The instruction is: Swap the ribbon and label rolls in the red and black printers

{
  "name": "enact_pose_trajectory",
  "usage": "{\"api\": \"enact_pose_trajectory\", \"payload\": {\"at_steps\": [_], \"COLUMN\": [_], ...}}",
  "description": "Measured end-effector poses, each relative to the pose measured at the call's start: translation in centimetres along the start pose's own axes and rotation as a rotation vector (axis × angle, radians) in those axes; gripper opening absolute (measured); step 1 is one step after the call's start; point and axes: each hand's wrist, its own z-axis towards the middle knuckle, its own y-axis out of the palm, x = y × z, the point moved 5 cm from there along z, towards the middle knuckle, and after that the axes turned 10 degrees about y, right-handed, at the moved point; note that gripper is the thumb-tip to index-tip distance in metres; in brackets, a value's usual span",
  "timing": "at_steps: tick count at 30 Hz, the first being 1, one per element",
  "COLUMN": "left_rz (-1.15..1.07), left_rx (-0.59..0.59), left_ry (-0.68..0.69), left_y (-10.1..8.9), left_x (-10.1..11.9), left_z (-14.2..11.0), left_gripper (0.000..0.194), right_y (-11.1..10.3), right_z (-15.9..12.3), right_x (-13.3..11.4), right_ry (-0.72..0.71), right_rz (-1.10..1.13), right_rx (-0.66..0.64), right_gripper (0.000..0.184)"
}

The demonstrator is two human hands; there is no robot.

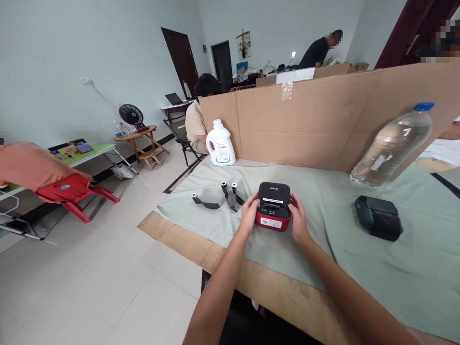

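Between my two hands is a small label printer [275,203] with a black top and a red base; a white sticker shows on its front side. My left hand [250,211] is closed against its left side, and my right hand [297,215] grips the right side. Whether the printer rests on the cloth or is slightly raised, I cannot tell. Just left of my left hand, several small white-cored rolls with dark strips [226,196] are on the cloth, their strips partly unrolled. A second, black device [378,218] lies to the right, apart from my hands.
A pale green cloth [316,258] covers the wooden table [179,239]. At its back stand a white jug [221,146] and a cardboard partition [294,124]. A large clear bottle [393,146] with a blue cap leans at right. Other people sit or stand beyond.
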Motion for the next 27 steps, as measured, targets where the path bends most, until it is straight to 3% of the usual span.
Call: {"api": "enact_pose_trajectory", "payload": {"at_steps": [3,6,9,11,14,17,19,22,27], "left_rz": [0.113,0.163,0.16,0.14,0.082,0.028,0.02,0.017,0.035], "left_rx": [-0.031,-0.098,-0.121,-0.118,-0.099,-0.027,0.029,0.082,0.107], "left_ry": [0.108,0.14,0.177,0.217,0.27,0.269,0.24,0.154,0.005], "left_y": [-0.2,-0.2,-0.6,-1.5,-3.9,-7.7,-10.7,-15.0,-19.8], "left_x": [-0.2,0.1,2.5,5.1,9.0,10.8,10.5,8.5,4.6], "left_z": [-1.2,-1.3,1.0,4.1,10.7,17.5,20.9,23.7,24.7], "left_gripper": [0.041,0.04,0.042,0.043,0.046,0.047,0.047,0.047,0.051], "right_y": [-1.1,-1.5,0.1,3.0,9.2,16.2,20.4,25.3,29.1], "right_z": [-1.9,-2.6,-1.3,0.6,5.1,9.9,12.4,14.4,13.9], "right_x": [0.9,1.2,-1.3,-4.3,-8.5,-10.0,-9.2,-6.6,-3.0], "right_ry": [-0.104,-0.177,-0.261,-0.341,-0.412,-0.418,-0.362,-0.263,-0.134], "right_rz": [-0.138,-0.335,-0.431,-0.439,-0.387,-0.289,-0.245,-0.248,-0.456], "right_rx": [-0.096,-0.132,-0.094,-0.094,-0.121,-0.194,-0.243,-0.301,-0.301], "right_gripper": [0.065,0.088,0.093,0.092,0.097,0.101,0.101,0.093,0.068]}}
